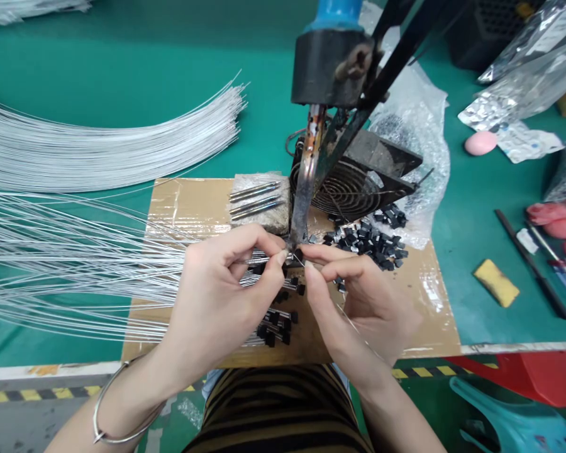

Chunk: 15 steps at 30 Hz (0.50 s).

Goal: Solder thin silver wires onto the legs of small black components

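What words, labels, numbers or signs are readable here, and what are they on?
No text can be read anywhere in this picture.
Foil bags: any print is too blurred to read.
White packet: faint marks, too small to read.
Yellow and black striped tape: a warning pattern, no words.
Small black parts: too small to show any markings.

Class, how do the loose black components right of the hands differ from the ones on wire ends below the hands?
The loose components lie jumbled in a heap; the wired components line up in rows. The loose components have no white wires; the wired components cap them. Both are small, black, on the cardboard.
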Each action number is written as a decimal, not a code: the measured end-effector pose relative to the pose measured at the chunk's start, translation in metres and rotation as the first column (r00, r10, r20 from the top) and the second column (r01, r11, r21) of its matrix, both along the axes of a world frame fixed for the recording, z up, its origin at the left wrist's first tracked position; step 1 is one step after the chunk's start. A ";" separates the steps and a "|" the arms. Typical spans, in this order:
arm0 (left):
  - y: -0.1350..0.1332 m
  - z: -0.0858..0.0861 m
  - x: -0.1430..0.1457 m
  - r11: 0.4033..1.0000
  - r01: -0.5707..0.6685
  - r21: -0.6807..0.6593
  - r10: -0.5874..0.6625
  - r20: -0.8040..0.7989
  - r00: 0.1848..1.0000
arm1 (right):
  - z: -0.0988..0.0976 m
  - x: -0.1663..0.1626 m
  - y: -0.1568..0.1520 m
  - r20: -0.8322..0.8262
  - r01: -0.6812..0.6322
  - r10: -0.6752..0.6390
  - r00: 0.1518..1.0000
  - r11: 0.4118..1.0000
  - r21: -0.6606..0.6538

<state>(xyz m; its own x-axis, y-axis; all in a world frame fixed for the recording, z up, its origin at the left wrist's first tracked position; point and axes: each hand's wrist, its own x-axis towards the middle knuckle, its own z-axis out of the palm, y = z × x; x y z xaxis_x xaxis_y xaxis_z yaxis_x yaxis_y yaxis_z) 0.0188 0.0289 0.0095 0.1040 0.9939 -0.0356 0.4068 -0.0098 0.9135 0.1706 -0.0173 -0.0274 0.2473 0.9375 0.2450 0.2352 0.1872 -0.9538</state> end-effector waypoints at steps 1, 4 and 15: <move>0.000 0.001 0.001 1.000 0.001 0.004 -0.001 0.002 1.000 | 0.000 0.000 0.000 0.002 0.000 0.000 1.000 1.000 0.002; 0.001 0.002 0.001 1.000 0.008 0.010 -0.008 0.003 1.000 | 0.000 0.000 0.000 0.015 0.008 -0.008 1.000 1.000 0.004; 0.000 -0.001 0.000 1.000 0.013 -0.001 -0.013 -0.020 1.000 | -0.002 0.001 0.000 0.006 -0.002 0.002 1.000 1.000 0.026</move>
